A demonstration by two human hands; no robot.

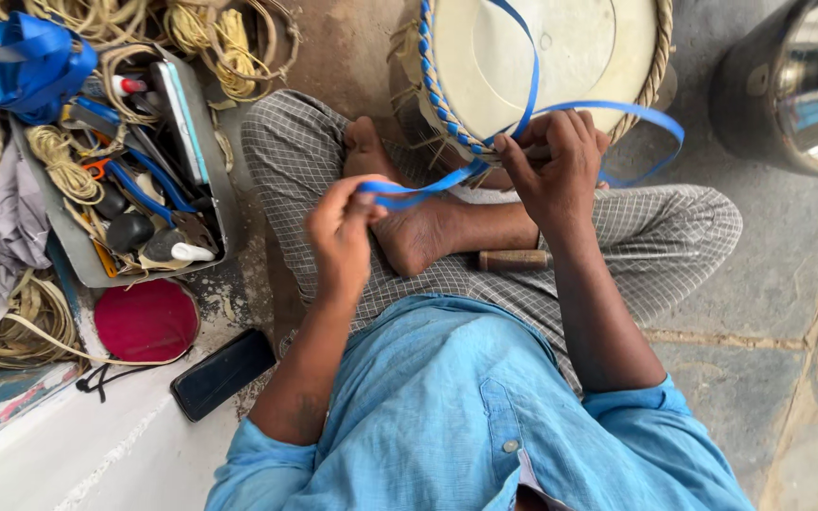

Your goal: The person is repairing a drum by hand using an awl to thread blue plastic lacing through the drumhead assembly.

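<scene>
Nearest, a dark flat phone (pixel 222 373) lies on the floor beside a round red lid (pixel 147 320). A wooden-handled tool (pixel 513 259) rests on the checked trousers by the bare foot. The left hand (pixel 341 237) pinches the blue strap (pixel 409 193) shut between its fingertips; the right hand (pixel 553 166) closes on the strap at the woven rim of the round stool (pixel 542 57). A grey tray (pixel 125 180) of tools sits left, cane coils (pixel 220 43) beyond, a shiny metal pot (pixel 802 80) far right.
</scene>
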